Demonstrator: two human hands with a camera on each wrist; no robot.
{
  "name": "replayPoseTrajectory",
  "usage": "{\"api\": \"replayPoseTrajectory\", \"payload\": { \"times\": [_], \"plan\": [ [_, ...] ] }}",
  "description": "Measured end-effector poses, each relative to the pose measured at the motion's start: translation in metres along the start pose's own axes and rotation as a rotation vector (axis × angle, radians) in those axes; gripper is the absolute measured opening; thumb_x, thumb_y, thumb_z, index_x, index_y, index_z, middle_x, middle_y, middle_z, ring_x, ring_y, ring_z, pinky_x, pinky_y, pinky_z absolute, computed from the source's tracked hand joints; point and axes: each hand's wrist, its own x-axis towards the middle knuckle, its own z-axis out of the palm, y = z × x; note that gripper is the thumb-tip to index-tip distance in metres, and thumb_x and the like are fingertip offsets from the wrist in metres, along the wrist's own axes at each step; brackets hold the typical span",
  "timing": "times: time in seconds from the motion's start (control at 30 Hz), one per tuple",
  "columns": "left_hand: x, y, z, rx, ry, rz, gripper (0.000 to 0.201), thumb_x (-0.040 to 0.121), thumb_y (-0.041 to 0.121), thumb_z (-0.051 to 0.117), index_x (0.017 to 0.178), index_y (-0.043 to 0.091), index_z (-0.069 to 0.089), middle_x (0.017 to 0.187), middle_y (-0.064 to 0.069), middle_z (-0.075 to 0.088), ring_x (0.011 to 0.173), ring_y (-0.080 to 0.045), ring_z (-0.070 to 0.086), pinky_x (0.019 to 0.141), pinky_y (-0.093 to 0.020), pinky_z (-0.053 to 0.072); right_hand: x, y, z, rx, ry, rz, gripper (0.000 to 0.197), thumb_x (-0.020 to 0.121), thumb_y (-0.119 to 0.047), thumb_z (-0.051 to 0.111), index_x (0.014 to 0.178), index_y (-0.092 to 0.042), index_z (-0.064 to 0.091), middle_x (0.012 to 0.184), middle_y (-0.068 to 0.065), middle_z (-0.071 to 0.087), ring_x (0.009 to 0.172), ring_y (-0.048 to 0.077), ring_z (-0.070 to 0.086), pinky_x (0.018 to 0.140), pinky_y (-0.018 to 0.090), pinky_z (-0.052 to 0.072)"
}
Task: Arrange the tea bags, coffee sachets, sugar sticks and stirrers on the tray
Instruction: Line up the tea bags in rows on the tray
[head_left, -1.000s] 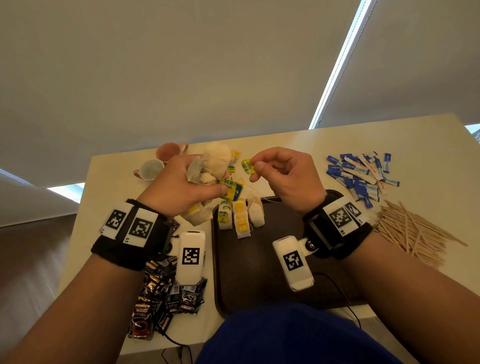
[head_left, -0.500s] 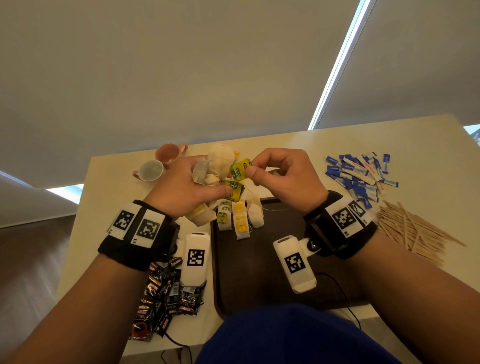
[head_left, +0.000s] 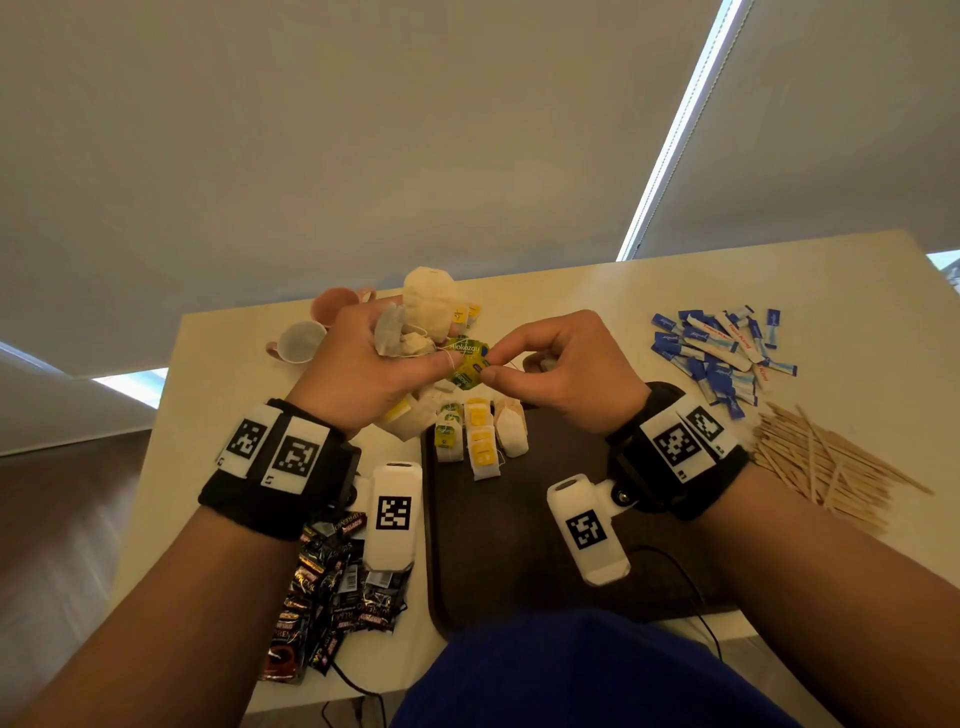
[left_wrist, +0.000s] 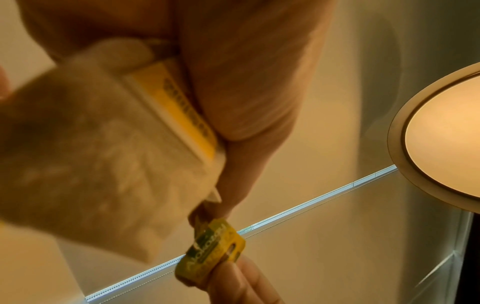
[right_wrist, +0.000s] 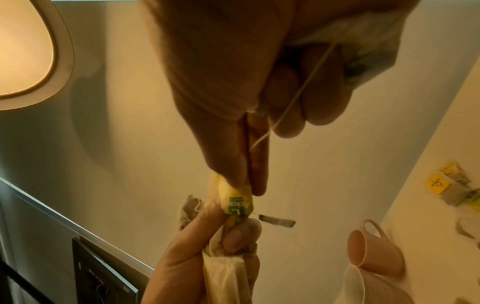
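The left hand (head_left: 363, 374) is closed around a bunch of pale paper tea bags (head_left: 426, 306), and these stick up and out above its fingers, well over the far edge of the tray. The right hand (head_left: 566, 374) pinches with thumb and forefinger a small green and yellow paper tag (head_left: 467, 358), which sits exactly between the two hands. In the right wrist view the tag (right_wrist: 237, 202) is pressed at its upper end by the right fingertips, while its lower end touches the left thumb and the crumpled bags. A thin white string (right_wrist: 298, 90) runs from the pinch up across the right palm, where the curled fingers also seem to keep another tea bag; this I cannot tell surely. In the left wrist view a bag with a yellow label (left_wrist: 182, 107) lies against the left palm.

On the dark brown tray (head_left: 519, 545), in its far left corner, three short rows of tea bags with yellow and green labels (head_left: 480, 436) lie side by side. The black glossy coffee sachets (head_left: 332, 587) lie in a heap on the beige table (head_left: 857, 280), left of the tray. The blue and white sugar sticks (head_left: 722, 353) are in a loose pile at the far right, and the wooden stirrers (head_left: 826, 467) lie nearer, right of the tray. Two pink cups (head_left: 311, 327) stand beyond the left hand.
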Motion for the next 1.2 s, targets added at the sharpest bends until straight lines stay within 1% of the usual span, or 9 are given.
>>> {"api": "replayPoseTrajectory", "payload": {
  "times": [0.27, 0.4, 0.47, 0.57, 0.67, 0.83, 0.93, 1.03, 1.2],
  "plan": [
    [0.0, -0.005, -0.005, 0.032, 0.033, 0.004, 0.027, 0.081, 0.006, 0.079, 0.088, 0.03, 0.068, 0.083, 0.013, 0.074, 0.076, 0.002, 0.069, 0.066, -0.011, 0.049, 0.002, 0.005, -0.002, -0.024, 0.087, -0.01, 0.006, 0.082, -0.013, 0.079, 0.086, -0.016, 0.076, 0.078, -0.012, 0.07, 0.05, 0.004, 0.05, 0.051, 0.013, 0.038],
    [-0.001, -0.005, -0.01, 0.034, 0.008, 0.013, 0.025, 0.081, 0.005, 0.078, 0.09, 0.027, 0.069, 0.088, 0.003, 0.072, 0.075, -0.001, 0.068, 0.067, -0.015, 0.051, 0.004, 0.008, -0.006, -0.068, 0.098, -0.016, 0.005, 0.089, -0.02, 0.072, 0.089, -0.019, 0.077, 0.088, -0.006, 0.074, 0.078, 0.003, 0.068, 0.066, 0.018, 0.051],
    [-0.002, -0.004, -0.013, 0.034, -0.017, 0.013, 0.024, 0.081, 0.006, 0.078, 0.09, 0.027, 0.07, 0.087, 0.006, 0.072, 0.078, -0.001, 0.068, 0.069, -0.015, 0.052, 0.005, 0.01, -0.008, -0.088, 0.114, -0.024, 0.011, 0.093, -0.022, 0.068, 0.09, -0.018, 0.077, 0.089, -0.005, 0.075, 0.086, 0.004, 0.069, 0.07, 0.018, 0.052],
    [-0.002, -0.001, -0.013, 0.037, -0.066, 0.012, 0.025, 0.081, 0.004, 0.077, 0.091, 0.025, 0.068, 0.081, 0.017, 0.073, 0.078, 0.002, 0.068, 0.068, -0.01, 0.049, 0.005, 0.009, -0.007, -0.079, 0.157, -0.026, 0.006, 0.088, -0.015, 0.073, 0.091, -0.012, 0.077, 0.09, -0.002, 0.075, 0.071, -0.002, 0.065, 0.061, 0.014, 0.046],
    [0.0, 0.0, -0.012, 0.052, -0.069, 0.024, 0.023, 0.082, 0.005, 0.077, 0.09, 0.025, 0.068, 0.079, 0.02, 0.072, 0.076, 0.003, 0.068, 0.068, -0.009, 0.048, 0.004, 0.005, -0.004, -0.047, 0.176, -0.046, 0.006, 0.084, -0.008, 0.076, 0.089, -0.011, 0.076, 0.091, 0.002, 0.074, 0.051, 0.002, 0.053, 0.05, 0.011, 0.036],
    [0.002, -0.001, -0.006, 0.063, 0.004, 0.047, 0.016, 0.082, 0.01, 0.078, 0.087, 0.023, 0.069, 0.08, 0.005, 0.071, 0.069, 0.0, 0.066, 0.064, -0.013, 0.049, 0.004, 0.001, -0.005, -0.026, 0.227, -0.038, 0.028, 0.08, -0.004, 0.079, 0.105, -0.013, 0.068, 0.081, 0.001, 0.071, 0.056, -0.002, 0.057, 0.05, 0.012, 0.037],
    [0.002, 0.0, 0.002, 0.06, 0.013, 0.052, 0.017, 0.081, 0.01, 0.08, 0.085, 0.023, 0.069, 0.07, 0.017, 0.068, 0.059, 0.003, 0.063, 0.058, -0.008, 0.045, 0.004, 0.003, -0.002, -0.033, 0.229, -0.045, 0.021, 0.079, -0.008, 0.081, 0.098, -0.011, 0.074, 0.08, 0.001, 0.071, 0.057, -0.002, 0.056, 0.051, 0.011, 0.037],
    [0.001, 0.004, 0.01, 0.135, 0.003, 0.102, 0.02, 0.081, 0.011, 0.079, 0.079, 0.026, 0.065, 0.072, 0.038, 0.062, 0.068, 0.011, 0.062, 0.06, -0.005, 0.044, 0.003, 0.003, 0.001, -0.018, 0.233, -0.062, 0.014, 0.078, -0.008, 0.083, 0.09, -0.007, 0.076, 0.081, 0.006, 0.073, 0.06, -0.003, 0.058, 0.052, 0.01, 0.037],
    [0.001, 0.001, 0.007, 0.194, 0.025, 0.161, 0.033, 0.083, 0.01, 0.078, 0.077, 0.037, 0.059, 0.073, 0.043, 0.059, 0.073, 0.015, 0.06, 0.063, -0.003, 0.042, 0.004, 0.002, -0.001, -0.009, 0.224, -0.017, 0.008, 0.081, -0.01, 0.079, 0.087, -0.013, 0.076, 0.084, 0.0, 0.073, 0.066, -0.003, 0.06, 0.058, 0.014, 0.042]
  ]
}}
